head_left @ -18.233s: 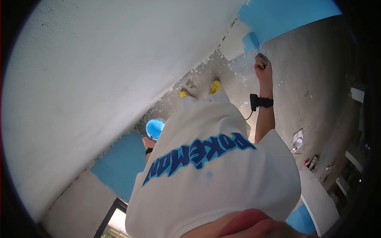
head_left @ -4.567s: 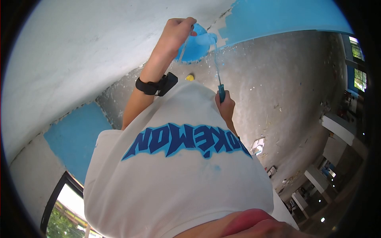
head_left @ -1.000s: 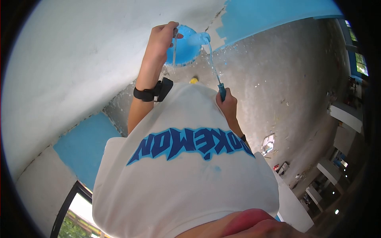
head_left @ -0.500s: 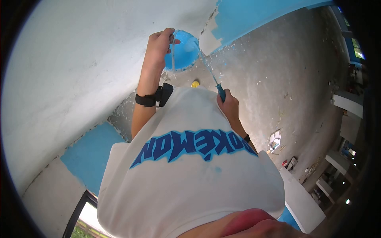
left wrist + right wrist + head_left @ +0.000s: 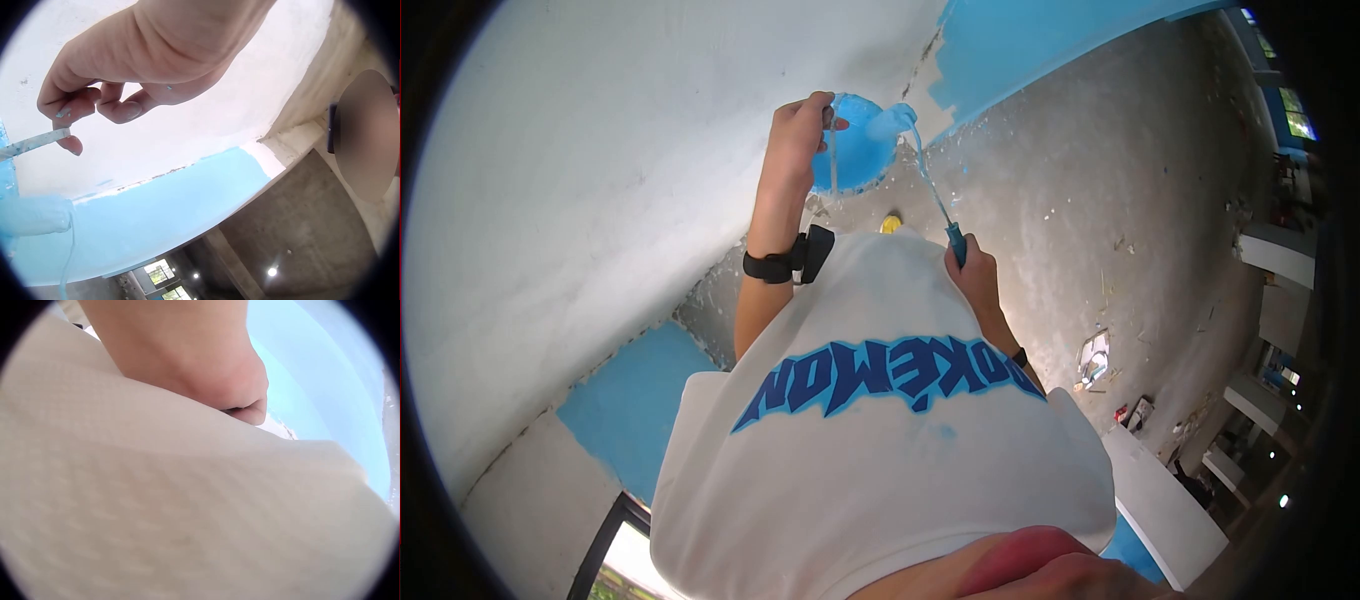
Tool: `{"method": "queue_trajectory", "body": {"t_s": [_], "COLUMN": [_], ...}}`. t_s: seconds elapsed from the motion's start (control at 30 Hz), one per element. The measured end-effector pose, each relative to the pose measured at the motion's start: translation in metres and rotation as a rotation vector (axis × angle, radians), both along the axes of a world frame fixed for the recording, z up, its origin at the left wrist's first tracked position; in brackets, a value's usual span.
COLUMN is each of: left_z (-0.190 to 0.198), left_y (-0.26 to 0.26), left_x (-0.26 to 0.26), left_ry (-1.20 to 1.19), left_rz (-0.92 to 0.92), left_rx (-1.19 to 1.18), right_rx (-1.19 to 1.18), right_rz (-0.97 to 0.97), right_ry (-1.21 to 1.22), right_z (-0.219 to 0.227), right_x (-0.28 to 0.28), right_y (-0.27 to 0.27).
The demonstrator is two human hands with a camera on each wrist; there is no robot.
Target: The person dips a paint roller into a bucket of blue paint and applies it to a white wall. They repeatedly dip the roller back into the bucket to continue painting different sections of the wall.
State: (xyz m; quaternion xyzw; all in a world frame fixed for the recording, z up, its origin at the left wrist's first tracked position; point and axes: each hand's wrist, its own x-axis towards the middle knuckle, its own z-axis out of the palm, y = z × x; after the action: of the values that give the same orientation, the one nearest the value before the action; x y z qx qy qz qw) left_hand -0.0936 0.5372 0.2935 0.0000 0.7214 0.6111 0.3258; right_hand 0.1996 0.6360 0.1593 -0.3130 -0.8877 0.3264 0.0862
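My left hand [image 5: 798, 130] is raised beside the wall and grips the handle of a paint bucket [image 5: 850, 170], its inside coated bright blue. In the left wrist view, fingers [image 5: 74, 109] hook round the paint-specked handle strip [image 5: 37, 144]. My right hand [image 5: 978, 278], low at the shirt front, grips the teal handle of a paint roller [image 5: 956, 243]. The thin roller frame reaches up to a blue-soaked sleeve [image 5: 892, 122], which lies over the bucket's right inner side. The right wrist view shows mostly shirt cloth, with the right hand [image 5: 206, 369] partly hidden behind it.
A white wall [image 5: 620, 150] rises close on the left, with a blue-painted patch [image 5: 640, 395] near a window [image 5: 625, 560]. More blue wall [image 5: 1060, 45] lies ahead. The grey floor [image 5: 1120, 190] is paint-spattered; a yellow shoe [image 5: 891, 223] shows below the bucket.
Long before, the right hand rolled paint on the wall with the bucket low; later the left hand lifted it ahead. Since half a second ago, the roller sleeve has come up from inside the bucket.
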Motion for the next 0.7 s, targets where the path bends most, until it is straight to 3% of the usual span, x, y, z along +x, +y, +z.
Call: {"method": "queue_trajectory", "body": {"t_s": [0.57,0.7], "left_z": [0.0,-0.011], "left_y": [0.001,-0.003], "left_x": [-0.001,-0.007], "left_ry": [0.01,-0.006], "left_rz": [0.001,0.012], "left_rx": [0.016,0.003], "right_rx": [-0.011,-0.118], "right_rz": [-0.015,-0.067], "right_ry": [-0.06,-0.009], "right_z": [0.004,0.019], "right_x": [-0.006,-0.016], "right_y": [-0.001,0.0]}}
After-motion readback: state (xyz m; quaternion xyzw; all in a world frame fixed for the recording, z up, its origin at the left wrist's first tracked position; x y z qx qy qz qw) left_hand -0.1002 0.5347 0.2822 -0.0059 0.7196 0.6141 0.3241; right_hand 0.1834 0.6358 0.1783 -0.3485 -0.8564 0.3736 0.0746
